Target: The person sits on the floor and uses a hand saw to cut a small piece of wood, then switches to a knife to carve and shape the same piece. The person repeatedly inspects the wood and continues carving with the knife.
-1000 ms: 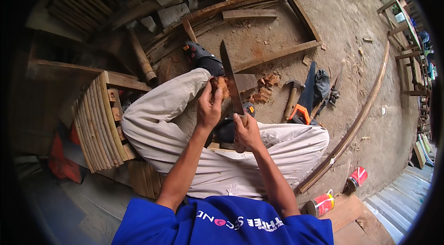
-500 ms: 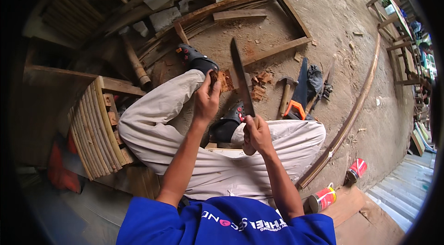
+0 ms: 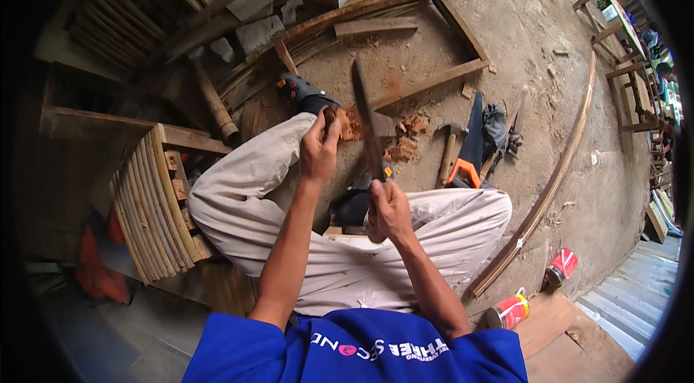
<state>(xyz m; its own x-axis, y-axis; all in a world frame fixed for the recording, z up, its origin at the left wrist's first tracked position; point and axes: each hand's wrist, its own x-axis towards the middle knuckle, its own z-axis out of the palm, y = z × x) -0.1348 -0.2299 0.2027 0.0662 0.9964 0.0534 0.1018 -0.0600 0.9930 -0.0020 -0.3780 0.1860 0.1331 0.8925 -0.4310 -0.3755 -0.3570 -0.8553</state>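
My right hand (image 3: 391,211) is closed around the handle of a machete (image 3: 369,115), whose long dark blade points away from me, tip up and slightly left. The blade passes in front of a rough reddish-brown block of wood (image 3: 350,124); whether the two touch I cannot tell. Fingers and thumb of my left hand (image 3: 319,149) grip the block's left end, beside my left shoe. Chipped wood pieces (image 3: 405,144) lie just right of the blade.
A hammer (image 3: 448,155), an orange-handled saw (image 3: 470,141) and a black plastic bag (image 3: 494,125) lie to the right. Ahead is a wooden frame (image 3: 434,83). A long pole (image 3: 553,191) and two red cans (image 3: 511,310) are further right; a slatted bamboo piece (image 3: 150,202) stands left.
The machete and my right hand have shifted a little to the left, bringing the blade across the wood block. My left hand has moved slightly left, still holding the block.
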